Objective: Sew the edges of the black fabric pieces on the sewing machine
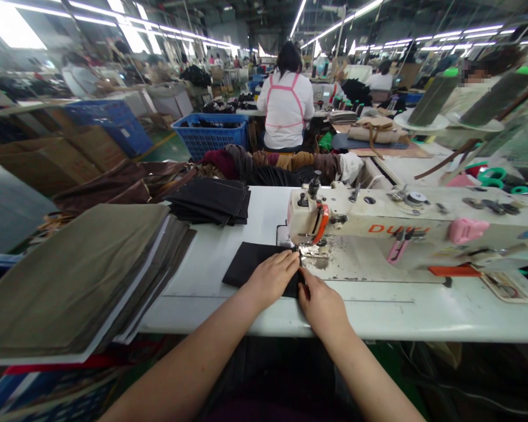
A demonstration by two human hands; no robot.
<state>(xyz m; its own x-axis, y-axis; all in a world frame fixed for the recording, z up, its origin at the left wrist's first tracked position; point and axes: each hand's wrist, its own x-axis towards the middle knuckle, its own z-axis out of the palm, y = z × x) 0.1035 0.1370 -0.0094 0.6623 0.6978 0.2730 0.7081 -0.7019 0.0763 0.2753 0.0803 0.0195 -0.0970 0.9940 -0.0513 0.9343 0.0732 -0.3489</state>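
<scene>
A small black fabric piece [248,262] lies on the white table [228,305], its right end under the presser foot of a cream sewing machine [378,225]. My left hand [272,275] rests flat on the fabric, fingers stretched toward the needle. My right hand [320,305] sits just right of it at the fabric's near edge, fingers curled and pinching the black edge below the presser foot.
A thick stack of olive and grey fabric pieces [79,275] fills the table's left. A stack of black pieces [211,202] lies behind. Brown garments [127,181] and blue baskets [211,135] stand beyond. A person in white with pink straps [288,105] sits ahead. Pink snips [398,246] rest on the machine bed.
</scene>
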